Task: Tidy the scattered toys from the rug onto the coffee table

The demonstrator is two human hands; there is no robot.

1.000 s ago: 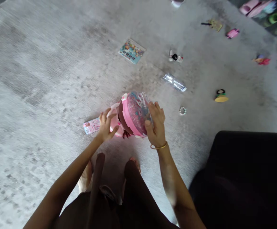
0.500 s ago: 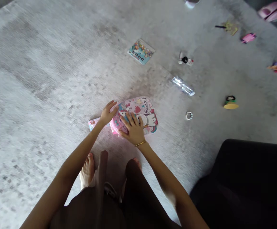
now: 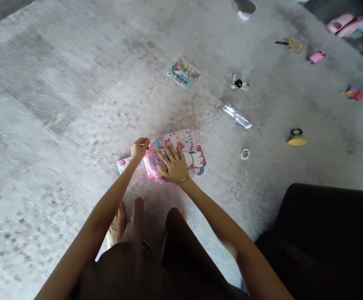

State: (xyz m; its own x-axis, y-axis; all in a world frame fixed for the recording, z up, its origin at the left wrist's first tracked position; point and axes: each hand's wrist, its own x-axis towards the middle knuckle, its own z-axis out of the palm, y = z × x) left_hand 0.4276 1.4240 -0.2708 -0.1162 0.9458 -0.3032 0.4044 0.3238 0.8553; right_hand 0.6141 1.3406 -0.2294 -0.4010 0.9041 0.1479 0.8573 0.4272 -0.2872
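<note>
A pink toy case point(image 3: 187, 152) printed with a unicorn and the word "Sweet" lies flat on the grey carpet point(image 3: 59, 104) in front of my feet. My right hand point(image 3: 172, 164) rests flat on its lid, fingers spread. My left hand point(image 3: 139, 148) is curled at the case's left edge, pinching something small and pink that I cannot make out. A small pink card point(image 3: 123, 163) lies under my left wrist.
Scattered on the carpet beyond: a colourful booklet point(image 3: 184, 73), a clear plastic wrapper point(image 3: 236, 116), a small ring point(image 3: 245, 153), a green and yellow figure point(image 3: 297, 137), a black and white toy point(image 3: 239, 84), other small toys far right. A dark cushion point(image 3: 325, 237) lies right.
The case, held up on edge between both hands a second ago, now lies flat on the carpet. My right hand presses on its lid and my left hand has closed at its left edge.
</note>
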